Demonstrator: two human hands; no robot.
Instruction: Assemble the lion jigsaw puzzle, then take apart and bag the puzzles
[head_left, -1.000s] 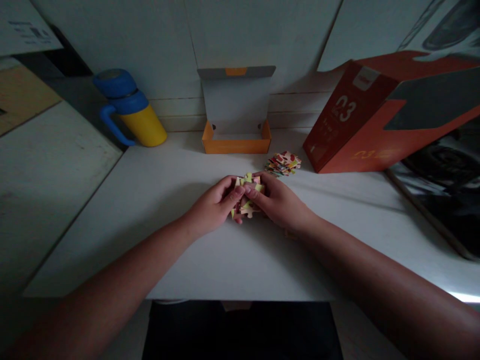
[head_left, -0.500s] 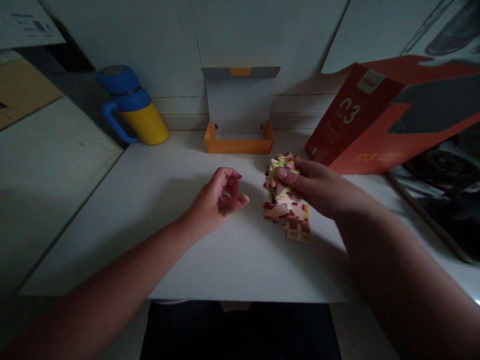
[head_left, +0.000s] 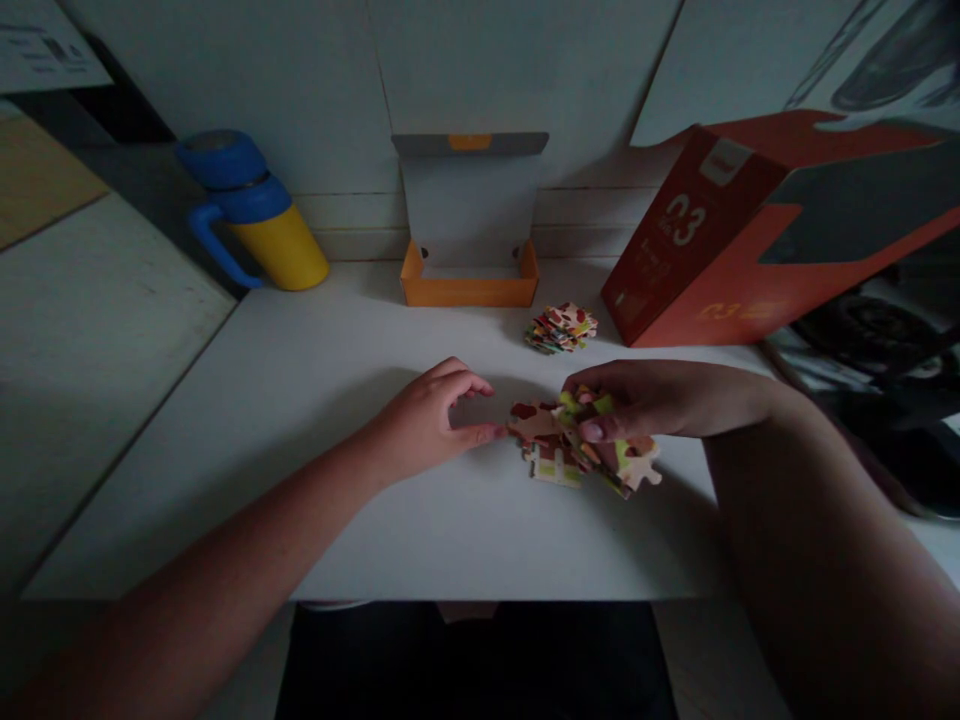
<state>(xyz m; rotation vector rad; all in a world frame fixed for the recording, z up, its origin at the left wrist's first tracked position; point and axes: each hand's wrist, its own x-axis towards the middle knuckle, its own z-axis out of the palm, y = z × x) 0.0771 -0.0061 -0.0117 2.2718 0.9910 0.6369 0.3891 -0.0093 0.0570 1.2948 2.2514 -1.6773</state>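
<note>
Several jigsaw puzzle pieces [head_left: 634, 465] are gripped between the thumb and fingers of my right hand [head_left: 645, 400], over the right part of the white table. Joined puzzle pieces [head_left: 536, 422], patterned in cream, brown and yellow-green, lie just left of and partly under them. My left hand [head_left: 435, 415] is open, thumb and fingers curved apart, its thumb tip close to the left edge of the joined pieces; whether it touches them I cannot tell. Farther back sits a small pile of loose puzzle pieces [head_left: 562, 328].
An opened orange box [head_left: 470, 292] with its lid up stands against the wall. On the right is a large red box [head_left: 675, 230], and at the back left a blue and yellow jug [head_left: 277, 240]. Dark items [head_left: 862, 340] lie past the red box. The table's front edge runs near my lap.
My right hand has come toward me from the back pile, carrying several puzzle pieces over the joined ones, which now sit slightly farther left. My left hand has opened and moved slightly right.
</note>
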